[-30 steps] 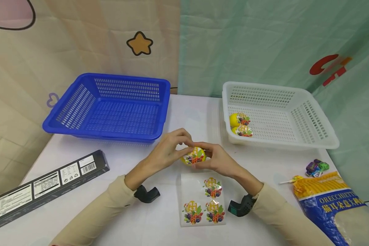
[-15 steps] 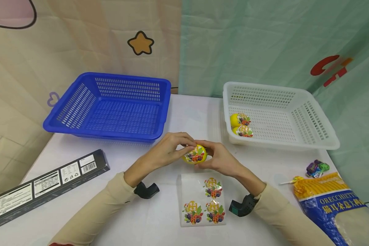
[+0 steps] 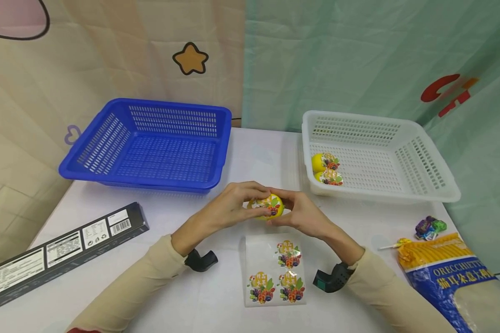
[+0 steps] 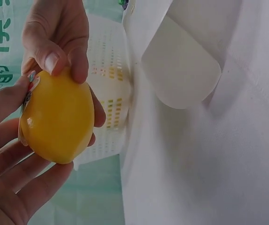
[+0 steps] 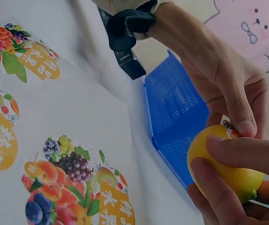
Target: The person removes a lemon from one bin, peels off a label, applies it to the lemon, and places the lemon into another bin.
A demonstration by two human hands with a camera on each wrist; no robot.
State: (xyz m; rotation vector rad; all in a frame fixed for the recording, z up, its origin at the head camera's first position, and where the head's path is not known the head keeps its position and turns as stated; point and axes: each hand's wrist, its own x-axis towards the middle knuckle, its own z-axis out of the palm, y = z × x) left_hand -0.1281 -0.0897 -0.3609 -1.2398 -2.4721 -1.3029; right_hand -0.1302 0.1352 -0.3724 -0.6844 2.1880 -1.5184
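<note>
A yellow lemon [image 3: 280,209] with a printed fruit sticker [image 3: 271,202] on it is held between both hands above the table. My left hand [image 3: 233,206] has its thumb across the sticker and its fingertips along the lemon's upper side. From the right, my right hand [image 3: 306,213] grips the lemon between thumb and fingers. The left wrist view shows the bare yellow side of the lemon [image 4: 61,122], with the sticker [image 4: 27,101] on its edge under the left thumb. Just nearer the body lies a sticker sheet [image 3: 260,254] with several fruit stickers.
A blue basket [image 3: 172,182] stands back left. The white basket [image 3: 383,196] at back right holds two stickered lemons [image 3: 318,163]. A long black box [image 3: 72,249] lies left; a pasta bag [image 3: 450,273], a lollipop [image 3: 401,242] and wrapped candies [image 3: 430,228] lie right.
The left thumb has moved down from the sticker's upper edge across its face. The lemon and both hands have shifted slightly to the right. The sheet and baskets stay put.
</note>
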